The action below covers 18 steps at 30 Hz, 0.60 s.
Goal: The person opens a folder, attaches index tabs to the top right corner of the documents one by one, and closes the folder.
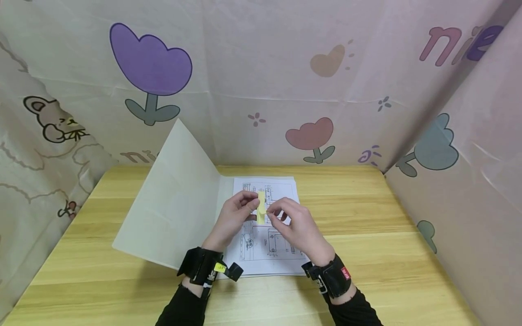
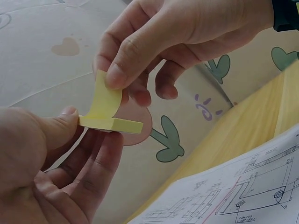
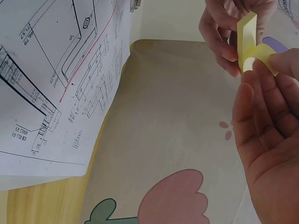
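A narrow pad of yellow sticky notes (image 1: 261, 215) is held over the printed drawings by my left hand (image 1: 234, 216), thumb on one side and fingers beneath. My right hand (image 1: 297, 225) pinches the top sheet (image 2: 106, 95) between thumb and fingertips. That sheet bends upward from the pad, still joined to it along one end in the left wrist view. In the right wrist view the sheet curls away from the pad (image 3: 246, 39). Below both hands lies a stack of white paper with technical drawings (image 1: 261, 249), partly covered by the hands.
The papers lie in an open white folder, whose cover (image 1: 171, 203) stands raised at the left. It all rests on a wooden table (image 1: 367, 253). A patterned curtain (image 1: 244, 59) hangs behind and at both sides.
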{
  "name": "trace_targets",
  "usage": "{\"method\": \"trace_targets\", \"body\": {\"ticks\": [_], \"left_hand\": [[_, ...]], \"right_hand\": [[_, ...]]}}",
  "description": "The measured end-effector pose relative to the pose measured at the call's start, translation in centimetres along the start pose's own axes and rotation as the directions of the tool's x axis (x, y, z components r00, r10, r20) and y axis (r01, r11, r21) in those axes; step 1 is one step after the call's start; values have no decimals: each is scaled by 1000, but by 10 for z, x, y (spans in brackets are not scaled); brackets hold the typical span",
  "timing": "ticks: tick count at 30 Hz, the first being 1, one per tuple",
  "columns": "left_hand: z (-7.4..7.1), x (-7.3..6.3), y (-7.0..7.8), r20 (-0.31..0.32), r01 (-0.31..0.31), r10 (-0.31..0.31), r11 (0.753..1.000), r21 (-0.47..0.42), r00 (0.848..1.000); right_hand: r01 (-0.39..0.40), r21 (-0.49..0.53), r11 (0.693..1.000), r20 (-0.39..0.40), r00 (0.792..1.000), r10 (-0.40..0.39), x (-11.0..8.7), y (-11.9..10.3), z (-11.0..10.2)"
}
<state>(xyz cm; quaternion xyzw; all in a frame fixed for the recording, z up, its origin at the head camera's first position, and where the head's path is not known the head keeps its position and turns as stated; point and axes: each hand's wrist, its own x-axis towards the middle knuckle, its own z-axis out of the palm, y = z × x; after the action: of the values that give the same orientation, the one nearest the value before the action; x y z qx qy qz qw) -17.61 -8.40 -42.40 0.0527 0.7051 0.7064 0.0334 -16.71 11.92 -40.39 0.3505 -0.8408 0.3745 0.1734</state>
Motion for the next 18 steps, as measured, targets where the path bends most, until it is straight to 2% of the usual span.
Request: {"method": "trace_targets", "body": {"ticks": [7,18], "left_hand": [[0,0,-2,38,-2,2,1000,10,999],[1,-2,1,92,-6,2,999,42,996]], "right_hand": [[21,27,999,-88,996,-18,0,4,-4],[-17,11,1000,-199,980,19,-1,11,-10]]}}
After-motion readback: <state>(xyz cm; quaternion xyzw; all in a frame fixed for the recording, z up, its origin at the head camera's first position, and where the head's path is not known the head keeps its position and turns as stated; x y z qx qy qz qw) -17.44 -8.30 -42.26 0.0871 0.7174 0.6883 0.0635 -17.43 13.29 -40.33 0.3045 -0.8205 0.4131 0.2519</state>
